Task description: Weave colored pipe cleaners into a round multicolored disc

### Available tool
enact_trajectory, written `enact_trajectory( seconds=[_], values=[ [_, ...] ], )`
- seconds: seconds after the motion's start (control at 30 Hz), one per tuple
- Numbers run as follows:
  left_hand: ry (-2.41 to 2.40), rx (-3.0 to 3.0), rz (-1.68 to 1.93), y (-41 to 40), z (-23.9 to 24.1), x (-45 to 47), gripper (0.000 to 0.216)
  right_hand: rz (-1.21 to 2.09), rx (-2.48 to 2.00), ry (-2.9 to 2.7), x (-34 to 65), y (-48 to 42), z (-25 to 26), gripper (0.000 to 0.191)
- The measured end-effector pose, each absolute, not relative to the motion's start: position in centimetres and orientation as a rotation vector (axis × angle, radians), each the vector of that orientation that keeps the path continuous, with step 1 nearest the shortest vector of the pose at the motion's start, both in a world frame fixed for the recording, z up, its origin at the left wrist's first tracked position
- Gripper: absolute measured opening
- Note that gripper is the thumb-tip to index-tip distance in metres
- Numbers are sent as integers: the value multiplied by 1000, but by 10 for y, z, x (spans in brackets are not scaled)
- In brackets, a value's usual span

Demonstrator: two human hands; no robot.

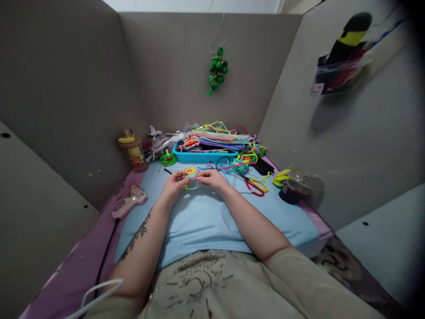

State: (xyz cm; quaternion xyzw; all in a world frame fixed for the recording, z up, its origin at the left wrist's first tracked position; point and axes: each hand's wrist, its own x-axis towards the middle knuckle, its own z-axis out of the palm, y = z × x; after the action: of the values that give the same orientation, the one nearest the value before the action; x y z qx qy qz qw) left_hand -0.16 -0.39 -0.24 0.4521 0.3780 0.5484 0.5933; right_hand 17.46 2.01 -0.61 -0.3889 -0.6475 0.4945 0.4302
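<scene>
Between my two hands is a small coiled pipe-cleaner piece [190, 171] in pink, yellow and green, with a pale loop hanging below it. My left hand [175, 182] pinches its left side, thumb and fingers pressed together. On the opposite side, my right hand [212, 179] grips the edge in the same way. Both hands are just above the light blue cloth [199, 221]. Its finer shape is too small to make out. Right of my right hand lie scissors [256, 186] with red and yellow handles.
A blue tray [206, 157] heaped with pipe cleaners [219, 137] stands at the back. A pink glue gun [131, 204] lies left, near a lidded cup [134, 153]. A dark phone-like object [264, 166] and a clear container [305, 188] are right. Grey panels enclose the table.
</scene>
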Motion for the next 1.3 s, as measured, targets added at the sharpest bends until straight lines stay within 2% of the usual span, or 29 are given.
enact_trajectory(
  seconds=[0.6, 0.87, 1.07, 1.3],
  values=[
    [921, 1266, 1406, -4, -5, 4, 45, 1071, -943, -1615, 164, 15, -5, 19],
    [993, 1283, 1457, -4, -5, 5, 45, 880, -952, -1683, 161, 16, -9, 16],
    [1140, 1176, 1600, -1, 1, -4, 50, 598, -1009, -1823, 176, 24, -10, 16],
    [1209, 1100, 1767, 3, 1, -12, 47, 0, -1393, -1825, 210, 37, -5, 15]
  ],
)
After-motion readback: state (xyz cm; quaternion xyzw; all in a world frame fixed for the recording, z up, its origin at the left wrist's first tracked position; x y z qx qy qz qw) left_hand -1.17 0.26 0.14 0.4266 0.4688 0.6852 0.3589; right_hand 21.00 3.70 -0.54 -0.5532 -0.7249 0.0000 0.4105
